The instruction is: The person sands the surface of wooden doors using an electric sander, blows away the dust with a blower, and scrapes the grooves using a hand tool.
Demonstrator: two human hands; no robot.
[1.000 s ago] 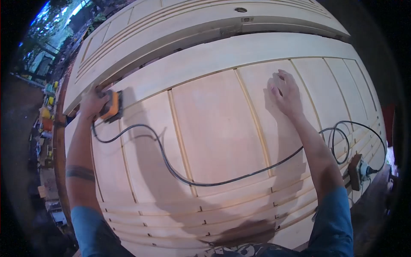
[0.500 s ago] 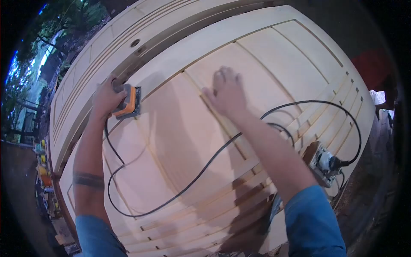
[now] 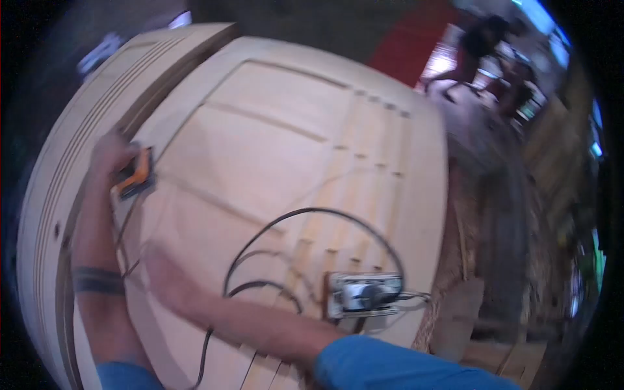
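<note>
My left hand (image 3: 116, 155) is closed around an orange and black electric sander (image 3: 138, 174), which rests along the left edge strip of a pale wooden door (image 3: 266, 156). My right hand (image 3: 162, 263) hovers over or rests on the door's lower left part; motion blur hides its fingers. A black power cord (image 3: 312, 210) loops across the door to a plug in a socket box (image 3: 364, 294) lying on the grooved strips. Part of the cord is hidden behind my right forearm.
A second pale wooden door (image 3: 55, 156) with grooves lies alongside on the left. At the upper right, a person (image 3: 478, 52) is in the background near a red surface (image 3: 416, 42). Boards and wood scraps (image 3: 487, 354) lie to the right below the door.
My view has swung to the right, bringing the background person into sight. My right hand has moved down and left toward me across the door. The sander stays in my left hand.
</note>
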